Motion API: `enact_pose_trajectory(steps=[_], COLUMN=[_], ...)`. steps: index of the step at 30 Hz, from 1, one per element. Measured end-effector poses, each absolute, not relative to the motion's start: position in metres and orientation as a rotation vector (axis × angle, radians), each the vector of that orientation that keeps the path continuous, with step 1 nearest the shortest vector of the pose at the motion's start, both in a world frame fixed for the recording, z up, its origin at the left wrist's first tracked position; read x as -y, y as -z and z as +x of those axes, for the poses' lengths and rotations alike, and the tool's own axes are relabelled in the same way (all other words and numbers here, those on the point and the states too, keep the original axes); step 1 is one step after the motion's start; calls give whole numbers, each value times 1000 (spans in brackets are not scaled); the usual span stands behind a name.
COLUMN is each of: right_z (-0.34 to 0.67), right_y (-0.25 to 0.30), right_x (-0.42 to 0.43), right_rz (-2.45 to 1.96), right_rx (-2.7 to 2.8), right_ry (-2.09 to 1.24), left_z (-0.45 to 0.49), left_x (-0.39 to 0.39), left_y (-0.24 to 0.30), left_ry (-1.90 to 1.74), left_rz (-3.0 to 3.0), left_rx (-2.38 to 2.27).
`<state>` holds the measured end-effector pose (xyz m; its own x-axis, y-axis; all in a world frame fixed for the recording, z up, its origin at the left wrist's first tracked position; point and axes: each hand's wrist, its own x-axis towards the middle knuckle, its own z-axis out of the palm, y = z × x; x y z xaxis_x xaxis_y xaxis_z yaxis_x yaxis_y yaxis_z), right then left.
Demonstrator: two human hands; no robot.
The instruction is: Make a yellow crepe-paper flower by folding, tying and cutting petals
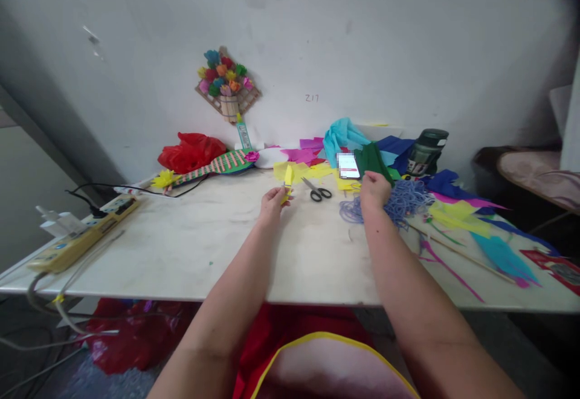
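Yellow strip [288, 179]: a small piece of yellow paper, upright, just above centre of the frame, pinched at its lower end over the bench [181, 254]
Left hand [272, 201]: fingertips closed on the strip, forearm running up from the bottom centre
Right hand [374, 188]: right of centre, knuckles up and fingers curled down at the edge of the blue cord; whether it grips anything cannot be told
Blue cord [401, 202]: a loose tangled heap on the bench, touching the right hand and spreading to its right
Scissors [317, 191]: black handles, lying flat between the two hands, blades pointing to the upper left
Phone [348, 165]: screen lit, just above the right hand, resting on paper scraps
Paper scraps [457, 214]: yellow, pink, turquoise, green and dark blue sheets and slivers, piled behind the hands and strewn to the right
Bottle [426, 151]: dark green, standing at the upper right of the paper pile
Glue [243, 133]: a green tube upright by the wall, above the left hand
Red bag [190, 151]: crumpled, at the back of the bench, left of centre
Power strip [86, 233]: at the left edge of the bench, cables trailing off
Paper flowers [225, 81]: many-coloured bunch fixed to the wall, upper centre
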<state>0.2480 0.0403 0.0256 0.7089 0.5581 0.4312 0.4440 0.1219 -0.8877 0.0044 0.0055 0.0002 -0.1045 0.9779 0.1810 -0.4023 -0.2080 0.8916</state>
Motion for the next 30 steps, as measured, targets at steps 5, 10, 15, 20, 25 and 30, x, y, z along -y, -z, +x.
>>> enact_pose_trajectory(steps=[5, 10, 15, 20, 25, 30], right_z=[224, 175, 147, 150, 168, 206], right_y=[-27, -23, -17, -16, -20, -39], right_x=[-24, -8, 3, 2, -4, -14], right_rz=[-1684, -1362, -1296, -1327, -1245, -1060], right_rx=[1391, 1962, 2224, 2244, 2116, 1340], right_ry=[300, 213, 150, 138, 13, -77], left_z=[5, 5, 4, 5, 6, 7], left_x=[-3, -4, -8, -9, -7, -7], left_y=[-2, 1, 7, 7, 3, 6], left_ry=[-1558, -1541, -1481, -1454, -1478, -1490], left_rz=[1000, 1056, 1154, 1199, 1119, 1213], left_rx=[-821, -821, -855, -914, -888, -898])
